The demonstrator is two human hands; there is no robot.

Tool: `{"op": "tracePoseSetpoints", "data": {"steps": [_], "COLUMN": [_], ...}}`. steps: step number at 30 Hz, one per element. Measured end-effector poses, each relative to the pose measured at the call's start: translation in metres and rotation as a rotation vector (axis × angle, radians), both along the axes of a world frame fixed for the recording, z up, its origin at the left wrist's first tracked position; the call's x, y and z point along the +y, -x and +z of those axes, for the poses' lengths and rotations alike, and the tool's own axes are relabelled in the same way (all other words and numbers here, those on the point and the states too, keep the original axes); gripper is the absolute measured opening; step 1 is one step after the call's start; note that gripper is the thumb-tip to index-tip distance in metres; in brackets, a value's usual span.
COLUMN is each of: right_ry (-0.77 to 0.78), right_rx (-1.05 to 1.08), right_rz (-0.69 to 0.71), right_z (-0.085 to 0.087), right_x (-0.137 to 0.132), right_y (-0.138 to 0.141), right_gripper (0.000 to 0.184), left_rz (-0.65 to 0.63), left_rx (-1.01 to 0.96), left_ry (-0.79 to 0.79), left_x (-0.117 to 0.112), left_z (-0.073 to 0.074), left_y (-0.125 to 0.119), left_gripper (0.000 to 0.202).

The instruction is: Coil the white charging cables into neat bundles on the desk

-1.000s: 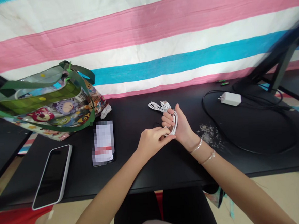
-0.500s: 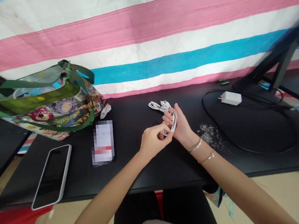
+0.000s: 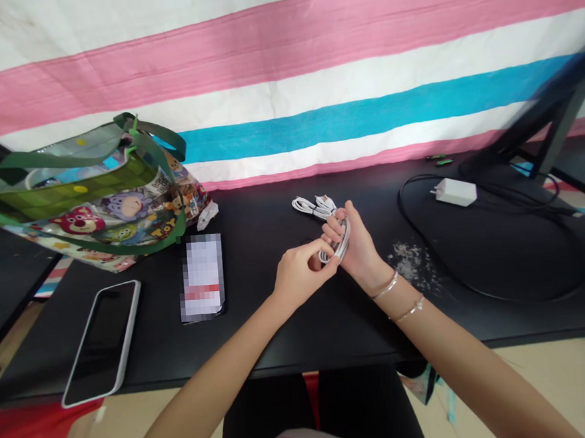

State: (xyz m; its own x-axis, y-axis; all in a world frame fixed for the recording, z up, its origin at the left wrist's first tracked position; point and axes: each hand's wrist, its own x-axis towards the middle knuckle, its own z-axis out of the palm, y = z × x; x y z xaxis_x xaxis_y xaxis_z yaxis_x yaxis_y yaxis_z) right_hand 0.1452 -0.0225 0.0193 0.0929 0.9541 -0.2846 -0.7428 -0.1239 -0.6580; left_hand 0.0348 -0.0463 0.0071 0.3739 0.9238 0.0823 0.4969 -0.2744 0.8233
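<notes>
A coiled white cable [image 3: 343, 239] is wrapped round the fingers of my right hand [image 3: 355, 248], which is closed on it above the black table [image 3: 290, 326]. My left hand [image 3: 299, 277] pinches a strand of the same cable at the coil's lower left. Two bracelets sit on my right wrist. The cable's free end with its plugs [image 3: 314, 206] lies on the table just behind my hands.
A cartoon-printed tote bag [image 3: 101, 205] stands at the back left. A phone [image 3: 103, 342] lies face up near the front left edge, a blurred card-like item [image 3: 202, 276] beside it. A white charger [image 3: 455, 192] with a black cord and a monitor base [image 3: 504, 231] sit right. Crumbs [image 3: 410, 261] are scattered nearby.
My left hand has shifted slightly up along the coil, still pinching the cable. My right hand stays closed on the coil.
</notes>
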Motion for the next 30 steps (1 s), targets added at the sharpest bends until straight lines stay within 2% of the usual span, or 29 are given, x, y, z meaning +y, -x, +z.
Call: {"op": "tracePoseSetpoints", "data": {"steps": [3,6,10,12,14,17,22,27,30], "right_ry": [-0.029,-0.113,-0.344,-0.462,-0.556,-0.634,-0.66,-0.656,-0.621], "right_rx": [-0.043,-0.121,-0.303,-0.401,-0.516,-0.69,-0.776,-0.765,-0.721], "right_rz": [-0.02,-0.069,-0.097,-0.057,0.027,0.128,0.112,0.076,0.065], "right_z": [-0.002,0.0,0.004,0.005,0.006,0.006,0.008,0.008,0.006], "right_x": [0.0,-0.002,-0.01,-0.015,-0.019,-0.021,-0.019,-0.013,-0.01], "right_y": [-0.002,-0.002,0.003,0.007,0.01,0.013,0.014,0.014,0.013], "right_gripper": [0.047,0.047,0.047,0.048,0.048,0.048,0.049,0.049,0.049], "left_rz": [0.014,0.011,-0.127,-0.2,-0.252,-0.277,-0.195,-0.09,-0.053], "left_rx": [-0.024,-0.132,-0.264,-0.256,-0.207,-0.137,-0.036,0.12,0.155], "left_ry": [-0.048,-0.006,0.072,0.1,0.125,0.13,0.119,0.091,0.07], "left_x": [0.0,0.001,0.002,0.002,0.002,0.002,0.003,0.006,0.007], "left_z": [-0.001,-0.003,-0.004,-0.004,-0.003,-0.002,0.001,0.001,0.003], "left_y": [0.002,0.004,0.005,0.006,0.006,0.006,0.006,0.007,0.009], "left_gripper": [0.011,0.024,0.032,0.031,0.021,0.009,0.011,0.005,0.012]}}
